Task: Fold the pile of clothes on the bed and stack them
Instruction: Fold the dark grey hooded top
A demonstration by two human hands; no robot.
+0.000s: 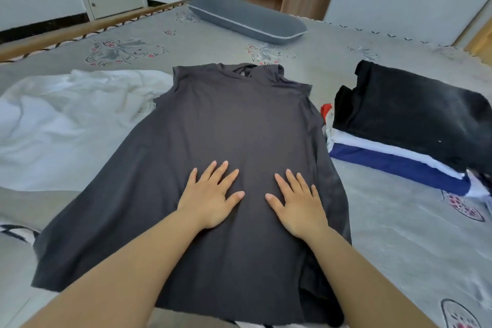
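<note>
Two flat, open hands, left hand point(210, 196) and right hand point(296, 202), press a dark grey sleeveless top point(226, 120) spread mid-bed, left of the folded stack point(404, 125). Soft, light, floppy fabric; likely best gripped along side edges.

Occlusions and cut-offs, head view.
Dark sleeveless top point(226, 141) hid the bed sheet point(399, 247) under it; its hem ran off the bottom edge. White garment point(66, 120) cut by left edge. Folded stack point(404, 128) cut at right, lower layers mostly covered. Neck label unreadable.
</note>
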